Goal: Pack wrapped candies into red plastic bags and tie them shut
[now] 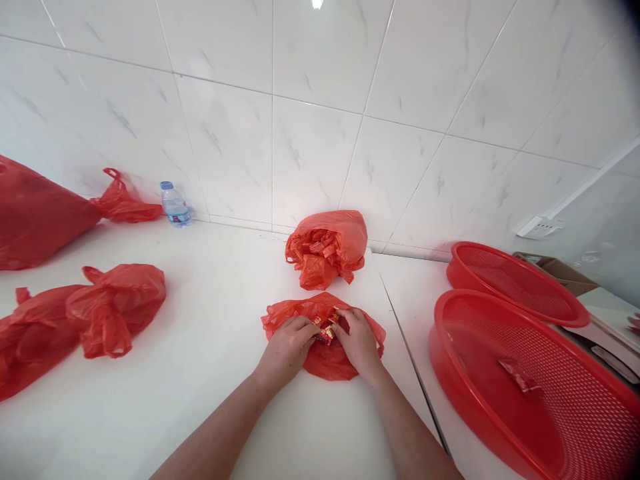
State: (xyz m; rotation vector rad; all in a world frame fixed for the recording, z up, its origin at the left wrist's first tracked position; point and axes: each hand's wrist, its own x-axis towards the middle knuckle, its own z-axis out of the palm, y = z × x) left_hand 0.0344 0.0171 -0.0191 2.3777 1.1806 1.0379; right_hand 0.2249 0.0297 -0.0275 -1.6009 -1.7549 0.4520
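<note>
On the white, smooth worktop (210, 413), straight before me, lies a thin, translucent red plastic bag (335, 367), spread out and wrinkled, and both of my hands are over it. My left hand (289, 345) grasps with thumb and bent fingers the small, shiny red-and-gold packets (326, 332), which are at the middle of this bag. My right hand (358, 339) is just beside, also with curled fingers, and it pinches the same little group from the other side; how many packets are there, I cannot tell, because my fingers cover a part of them. Behind the spread bag, near the wall of white marbled tiles (320, 147), stands a bulging red plastic bag (327, 243) with crumpled folds in its mouth. To my right there is a large, round red plastic basket (465, 400) with meshed side, and inside it rests one small, flat red packet (520, 375). A second red plastic basket (515, 280) is placed behind the first one. Farther to my left lie knotted red plastic bags (115, 307), and close to the wall a clear plastic bottle with blue cap (176, 208) stands upright.
</note>
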